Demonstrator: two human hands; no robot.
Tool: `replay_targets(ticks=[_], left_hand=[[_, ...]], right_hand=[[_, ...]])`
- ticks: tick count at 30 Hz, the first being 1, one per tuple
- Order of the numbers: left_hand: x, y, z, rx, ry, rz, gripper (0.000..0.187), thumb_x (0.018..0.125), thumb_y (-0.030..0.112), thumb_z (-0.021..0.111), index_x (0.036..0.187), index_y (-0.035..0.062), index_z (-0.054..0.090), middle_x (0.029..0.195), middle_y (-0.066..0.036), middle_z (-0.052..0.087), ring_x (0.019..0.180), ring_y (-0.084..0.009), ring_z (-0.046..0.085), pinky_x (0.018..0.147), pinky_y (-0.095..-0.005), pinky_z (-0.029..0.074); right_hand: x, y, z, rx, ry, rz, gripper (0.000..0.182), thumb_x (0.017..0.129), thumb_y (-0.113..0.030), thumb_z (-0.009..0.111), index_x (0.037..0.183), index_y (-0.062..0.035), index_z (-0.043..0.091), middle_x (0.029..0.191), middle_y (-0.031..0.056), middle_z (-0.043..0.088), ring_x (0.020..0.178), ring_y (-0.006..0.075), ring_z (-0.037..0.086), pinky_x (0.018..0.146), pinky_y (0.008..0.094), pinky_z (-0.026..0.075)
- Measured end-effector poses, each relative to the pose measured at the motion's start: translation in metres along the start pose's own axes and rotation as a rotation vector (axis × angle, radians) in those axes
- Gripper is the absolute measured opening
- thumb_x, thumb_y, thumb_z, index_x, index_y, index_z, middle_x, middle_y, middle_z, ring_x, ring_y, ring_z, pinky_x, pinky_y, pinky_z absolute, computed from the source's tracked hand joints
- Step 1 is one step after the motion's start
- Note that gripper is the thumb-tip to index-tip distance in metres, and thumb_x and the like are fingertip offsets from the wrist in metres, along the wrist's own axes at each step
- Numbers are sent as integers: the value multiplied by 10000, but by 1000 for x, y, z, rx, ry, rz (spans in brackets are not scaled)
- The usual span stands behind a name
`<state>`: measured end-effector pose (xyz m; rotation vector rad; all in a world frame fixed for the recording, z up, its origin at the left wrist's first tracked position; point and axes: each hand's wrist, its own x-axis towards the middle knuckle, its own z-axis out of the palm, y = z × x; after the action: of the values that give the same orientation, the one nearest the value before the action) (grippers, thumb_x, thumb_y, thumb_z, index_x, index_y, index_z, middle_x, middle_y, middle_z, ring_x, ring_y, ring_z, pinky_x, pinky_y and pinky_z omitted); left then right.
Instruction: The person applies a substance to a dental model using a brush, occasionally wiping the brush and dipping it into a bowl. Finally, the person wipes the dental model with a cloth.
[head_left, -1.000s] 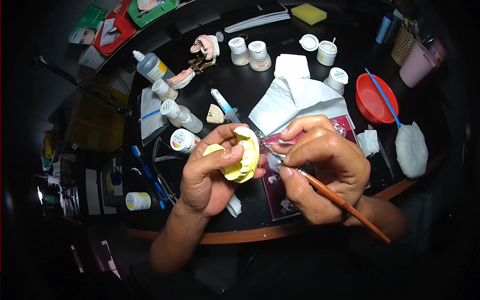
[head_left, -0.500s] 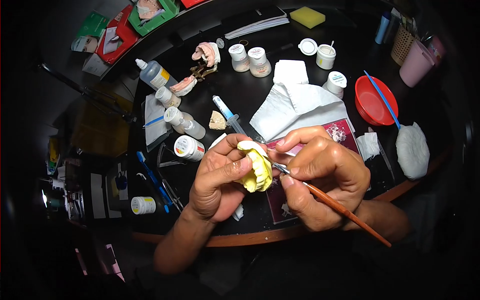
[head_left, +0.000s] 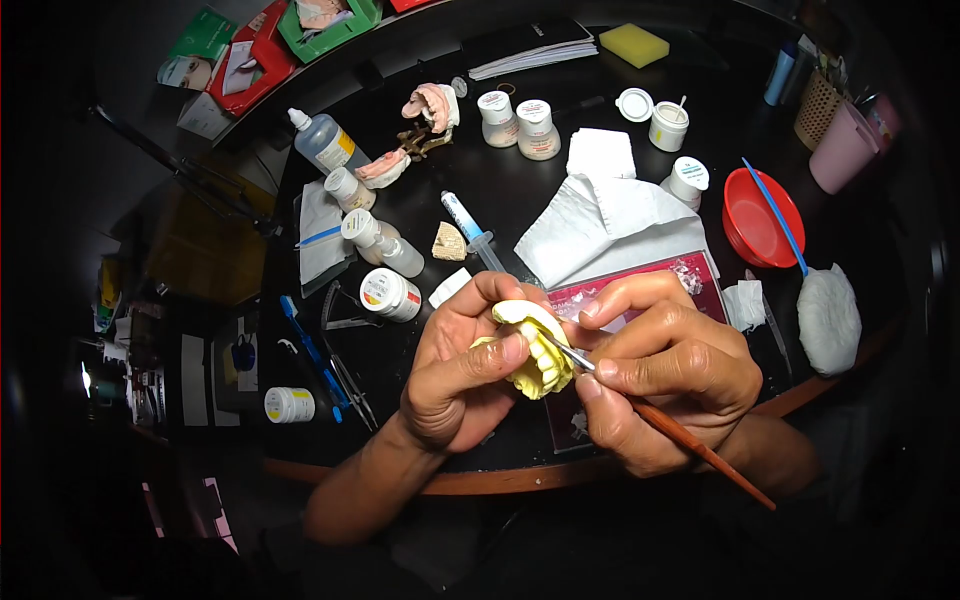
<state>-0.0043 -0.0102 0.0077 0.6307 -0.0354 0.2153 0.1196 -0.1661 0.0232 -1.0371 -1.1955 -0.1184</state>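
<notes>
A yellow dental model (head_left: 545,360) with a row of teeth sits between the thumb and fingers of my left hand (head_left: 460,370). My right hand (head_left: 675,375) pinches a wooden-handled brush (head_left: 700,448) by its metal part, and the handle slants down to the right. The thin tip of the brush meets the inner side of the model near the teeth. Behind my hands lies a dark red slab (head_left: 640,280) with white material on it, partly covered by a white cloth (head_left: 620,225).
Jars and bottles (head_left: 390,295) stand at the left, near an articulator with pink-and-white models (head_left: 385,168). A syringe (head_left: 470,228) lies mid-table. At the right are a red bowl (head_left: 745,235) and a white pad (head_left: 828,320). Tweezers and a blue toothbrush (head_left: 312,350) lie at the left.
The view has shifted, so the table items appear farther right. The brush tip, earlier at the model's edge, now reaches onto its inner side. Both hands keep their holds.
</notes>
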Motion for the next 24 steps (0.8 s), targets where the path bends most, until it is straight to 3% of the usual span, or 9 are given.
replay_targets(ticks=[24], left_hand=[[0, -2, 0, 23, -3, 3, 333, 967, -11, 631, 1280, 21, 523, 1242, -140, 623, 1175, -225, 650, 1022, -379, 550]], right_hand=[[2, 0, 0, -27, 11, -16, 204, 693, 118, 792, 837, 5, 702, 755, 95, 716, 852, 287, 723, 774, 356, 596]])
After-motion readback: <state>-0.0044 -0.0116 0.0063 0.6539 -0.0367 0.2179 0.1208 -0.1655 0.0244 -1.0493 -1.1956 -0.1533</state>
